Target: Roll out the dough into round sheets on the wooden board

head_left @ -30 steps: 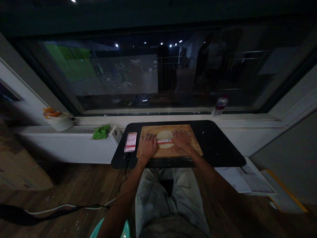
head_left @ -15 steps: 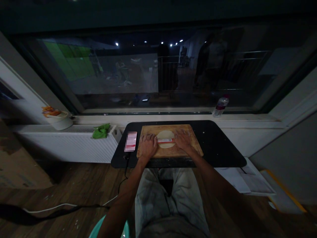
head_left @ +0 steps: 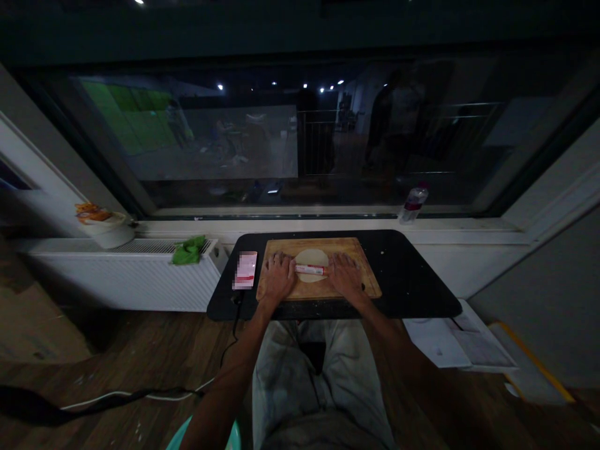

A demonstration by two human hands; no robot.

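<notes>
On a wooden cutting board (head_left: 323,294) lies a flat round sheet of dough (head_left: 311,257). A thin rolling pin (head_left: 309,269) with a white and red label crosses the dough from side to side, and only its middle shows. My left hand (head_left: 280,275) is curled over the pin's left end, at the dough's left edge. Over the right end lies my right hand (head_left: 344,274), its fingers bent forward onto the board. Both palms hide the pin's ends.
The board rests on a small black table (head_left: 412,281). A phone (head_left: 245,270) with a cable lies left of the board. A water bottle (head_left: 413,204) stands on the windowsill, and a green cloth (head_left: 189,250) lies on the radiator (head_left: 126,275). A teal basin (head_left: 234,435) sits below.
The rolling pin has turned, its label showing a different side, and its right end has come slightly nearer to me. My right hand has moved back a little with it. The view has shifted slightly.
</notes>
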